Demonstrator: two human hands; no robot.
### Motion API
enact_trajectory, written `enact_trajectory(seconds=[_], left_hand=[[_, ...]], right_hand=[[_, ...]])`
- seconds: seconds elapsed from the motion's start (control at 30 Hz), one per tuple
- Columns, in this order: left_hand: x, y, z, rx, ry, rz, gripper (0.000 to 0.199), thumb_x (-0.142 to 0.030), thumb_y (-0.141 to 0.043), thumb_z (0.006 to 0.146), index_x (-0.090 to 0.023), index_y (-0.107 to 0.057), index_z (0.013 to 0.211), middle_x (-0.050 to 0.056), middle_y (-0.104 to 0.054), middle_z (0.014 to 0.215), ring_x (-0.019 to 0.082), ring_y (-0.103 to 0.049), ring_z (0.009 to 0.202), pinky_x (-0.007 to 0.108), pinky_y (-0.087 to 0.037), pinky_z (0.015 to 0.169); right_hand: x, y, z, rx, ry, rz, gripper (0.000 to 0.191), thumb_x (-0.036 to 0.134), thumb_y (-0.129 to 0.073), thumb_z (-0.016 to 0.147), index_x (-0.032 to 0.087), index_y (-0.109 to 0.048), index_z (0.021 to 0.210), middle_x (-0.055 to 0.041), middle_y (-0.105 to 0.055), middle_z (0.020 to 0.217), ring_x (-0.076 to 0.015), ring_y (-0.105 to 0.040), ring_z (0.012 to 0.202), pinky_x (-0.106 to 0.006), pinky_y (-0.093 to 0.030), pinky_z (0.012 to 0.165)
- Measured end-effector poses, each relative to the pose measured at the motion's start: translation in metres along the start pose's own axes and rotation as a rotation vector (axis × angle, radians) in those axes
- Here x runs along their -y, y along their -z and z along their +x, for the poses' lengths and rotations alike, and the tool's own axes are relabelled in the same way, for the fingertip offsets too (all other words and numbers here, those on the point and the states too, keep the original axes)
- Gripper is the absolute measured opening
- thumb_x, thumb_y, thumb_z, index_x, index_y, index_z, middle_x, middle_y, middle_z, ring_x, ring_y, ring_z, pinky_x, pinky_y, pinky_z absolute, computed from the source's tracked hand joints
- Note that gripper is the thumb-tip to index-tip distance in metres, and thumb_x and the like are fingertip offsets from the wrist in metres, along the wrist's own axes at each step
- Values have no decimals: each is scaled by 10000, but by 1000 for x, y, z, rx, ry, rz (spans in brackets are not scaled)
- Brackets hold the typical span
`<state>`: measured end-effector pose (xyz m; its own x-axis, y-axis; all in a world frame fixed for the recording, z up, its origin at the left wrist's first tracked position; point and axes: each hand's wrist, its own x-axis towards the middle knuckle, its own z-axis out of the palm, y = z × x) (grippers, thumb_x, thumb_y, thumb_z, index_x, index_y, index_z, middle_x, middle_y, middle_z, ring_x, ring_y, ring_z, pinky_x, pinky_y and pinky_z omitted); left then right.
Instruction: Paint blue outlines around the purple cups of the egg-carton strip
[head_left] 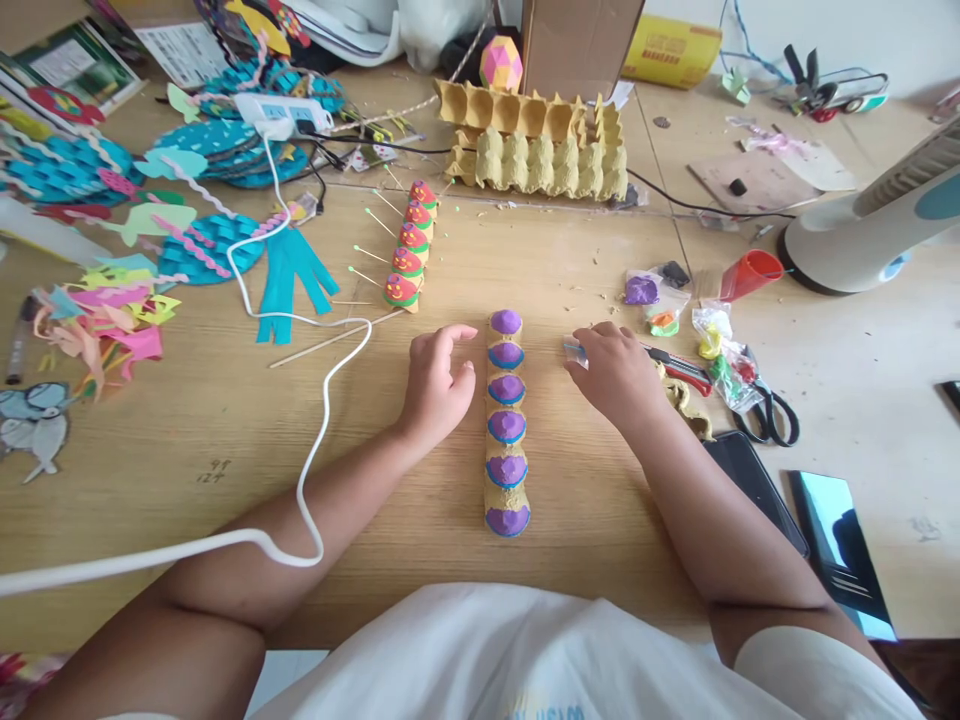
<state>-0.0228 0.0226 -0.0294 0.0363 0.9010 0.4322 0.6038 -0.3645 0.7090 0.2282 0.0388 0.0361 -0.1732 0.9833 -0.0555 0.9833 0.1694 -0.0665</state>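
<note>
In front of me lies a strip of egg carton cups (506,427), each topped with purple clay; all but the farthest show a blue rim below the purple. My left hand (439,380) hovers to the left of the strip, thumb and index finger apart, with nothing between them. On the right, my right hand (619,370) is closed over a small clear plastic packet with a bluish tint (574,351). That hand hides most of the packet. A red-handled utility knife (686,375) lies just beyond its knuckles.
A green-and-red egg-carton caterpillar (409,250) stands behind left, near a white cable (328,400) that crosses my left arm. Egg cartons (551,165) sit at the back. Black-handled scissors (776,415), clay bags (724,350) and a phone (754,485) lie right.
</note>
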Motion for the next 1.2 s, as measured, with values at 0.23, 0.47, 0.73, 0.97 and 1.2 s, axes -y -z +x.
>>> enact_trajectory(seconds=[0.23,0.47,0.73,0.97,1.2], left_hand=[[-1,0,0,-20,13,-31,386,-78,-602,881,-245,-637,1227,72,-698,1222,276,-590,1217,471,-482,1095],[-6,1,0,-42,-20,-52,351,-66,-606,884,-246,-645,1183,63,-711,1196,260,-611,1190,453,-489,1073],[-14,5,3,-83,-125,-71,127,-209,-660,970,-244,-658,1091,54,-737,1149,241,-646,1142,450,-471,1072],[-22,10,4,-23,-194,-47,132,-306,-625,1022,-275,-752,1032,72,-711,1162,252,-625,1184,486,-444,1115],[-25,13,1,18,-161,-21,135,-368,-647,990,-275,-734,949,80,-701,1179,276,-580,1244,514,-426,1172]], right_hand=[[-9,18,-6,173,97,-41,425,95,-657,862,127,-676,1285,-201,-694,1329,-364,-611,1233,-460,-491,1040],[-25,7,-1,107,148,-167,425,-57,-497,830,122,-715,1148,-178,-752,1156,-376,-620,1108,-419,-493,840],[-3,2,4,-286,202,430,340,215,-699,833,197,-677,1172,-108,-740,1095,-301,-644,1071,-420,-506,951],[20,-35,-3,-275,255,804,312,250,-680,872,222,-573,1164,-48,-728,1015,-194,-670,849,-318,-526,769],[19,-38,-8,-284,479,514,280,267,-644,986,220,-584,1255,-132,-760,1145,-271,-708,1052,-397,-564,890]])
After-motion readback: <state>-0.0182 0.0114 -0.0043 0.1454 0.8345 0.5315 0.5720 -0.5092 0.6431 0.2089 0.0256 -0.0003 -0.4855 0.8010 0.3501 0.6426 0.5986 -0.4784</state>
